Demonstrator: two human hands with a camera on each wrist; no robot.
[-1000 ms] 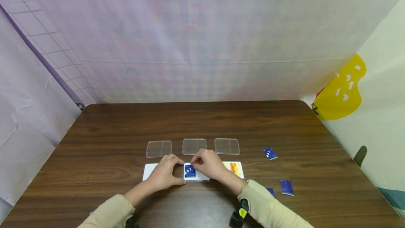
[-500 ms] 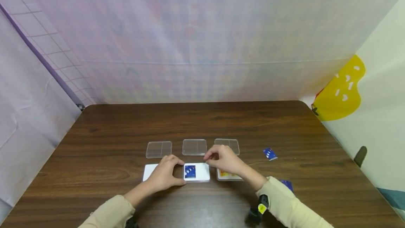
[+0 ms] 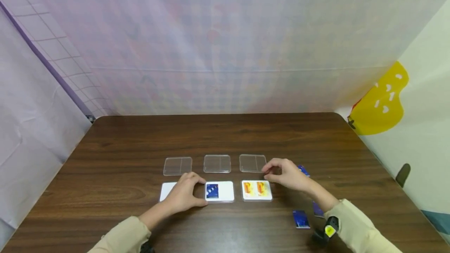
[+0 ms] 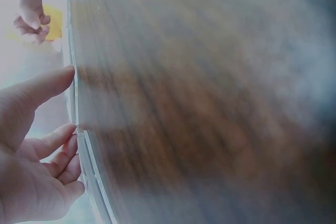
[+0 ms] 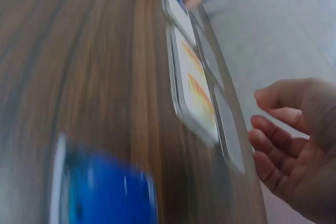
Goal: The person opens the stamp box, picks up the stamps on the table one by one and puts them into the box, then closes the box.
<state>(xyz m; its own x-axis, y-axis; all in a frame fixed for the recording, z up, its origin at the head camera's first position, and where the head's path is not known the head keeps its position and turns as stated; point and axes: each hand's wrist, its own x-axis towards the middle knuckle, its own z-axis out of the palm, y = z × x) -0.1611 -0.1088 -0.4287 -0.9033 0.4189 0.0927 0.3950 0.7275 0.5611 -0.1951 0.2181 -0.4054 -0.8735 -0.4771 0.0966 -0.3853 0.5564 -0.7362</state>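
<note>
My left hand (image 3: 186, 194) spans the left end of a flat white case (image 3: 225, 191), thumb at its near corner and fingertips at its far corner. On that case's left half lies a small blue packet (image 3: 212, 191) with pale marks. Part of another white case (image 3: 166, 191) shows behind the left hand. To the right, a third case (image 3: 249, 197) bears two yellow-orange packets (image 3: 262, 188). My right hand (image 3: 290, 175) is in the air right of this case, fingers loosely bent with nothing between them. In the right wrist view its fingertips (image 5: 262, 97) stand apart.
Three clear lids (image 3: 216, 163) lie in a row behind the cases on the brown wooden table (image 3: 116, 139). More blue packets (image 3: 300, 219) lie at the right, some partly covered by the right hand and forearm. A curtain (image 3: 218, 50) hangs behind the table.
My right hand has moved right, from over the middle case past the third case, uncovering its yellow-orange packets. The blue packet stays on the middle case. My left hand has kept its place.
</note>
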